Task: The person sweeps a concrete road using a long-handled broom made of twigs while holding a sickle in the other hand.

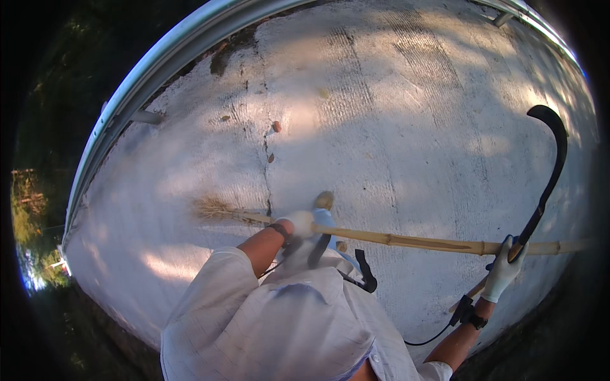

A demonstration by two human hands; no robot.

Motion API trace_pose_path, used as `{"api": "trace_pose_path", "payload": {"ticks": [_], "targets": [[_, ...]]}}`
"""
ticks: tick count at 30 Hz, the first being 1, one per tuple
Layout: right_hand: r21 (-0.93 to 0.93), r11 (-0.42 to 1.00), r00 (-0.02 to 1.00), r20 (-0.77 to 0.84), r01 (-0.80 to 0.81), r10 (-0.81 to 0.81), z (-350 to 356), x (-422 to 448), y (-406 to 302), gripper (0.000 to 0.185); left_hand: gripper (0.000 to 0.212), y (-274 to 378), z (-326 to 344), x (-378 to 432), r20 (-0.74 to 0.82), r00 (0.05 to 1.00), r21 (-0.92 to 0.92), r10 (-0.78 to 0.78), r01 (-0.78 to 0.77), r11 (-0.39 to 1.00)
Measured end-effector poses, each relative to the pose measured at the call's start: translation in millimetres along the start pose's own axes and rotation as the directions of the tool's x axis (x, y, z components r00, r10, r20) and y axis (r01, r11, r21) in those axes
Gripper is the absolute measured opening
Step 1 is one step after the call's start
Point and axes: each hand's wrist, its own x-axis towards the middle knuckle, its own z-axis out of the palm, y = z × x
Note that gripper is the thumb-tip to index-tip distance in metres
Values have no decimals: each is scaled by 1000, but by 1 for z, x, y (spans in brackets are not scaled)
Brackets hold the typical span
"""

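Note:
A bamboo pole (405, 239) crosses in front of me from left to right. Its left end carries a blurred bundle of dry twigs or bristles (214, 208), like a broom head. My left hand (301, 224), in a white glove, is closed around the pole near that end. In my gloved right hand (507, 269) is a sickle with a long curved dark blade (561, 143) and a wooden handle (478, 288). The pole also passes at this hand; whether the fingers grip it too is hidden. The blade points up and away from my body.
Rough concrete pavement (333, 157) spreads around me, with a crack and a few small brown bits (276, 126). A metal guardrail (138, 71) curves along the far and left edge, dark greenery beyond it. My shoe (324, 200) shows below the pole. Black straps (366, 271) hang at my waist.

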Motion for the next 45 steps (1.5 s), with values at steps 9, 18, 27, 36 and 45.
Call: {"api": "trace_pose_path", "payload": {"ticks": [9, 18, 27, 36, 45], "targets": [[74, 929, 858, -363, -362, 364, -81, -2, 23, 41, 21, 106, -224, 85, -474, 844, 309, 250, -107, 945], [251, 832, 768, -322, -494, 553, -62, -16, 77, 37, 15, 135, -260, 145, -516, 755, 410, 404, -196, 891], [138, 885, 891, -29, -445, 453, -33, 63, 211, 37, 28, 167, -138, 106, -126, 986, 192, -111, 134, 972], [70, 997, 972, 233, 23, -38, 29, 231, 141, 21, 25, 192, -26, 83, -10, 952, -69, -306, 305, 950], [170, 979, 937, 311, 112, -161, 100, 362, 93, 24, 31, 245, -72, 145, 74, 958, -192, -276, 286, 939]]}}
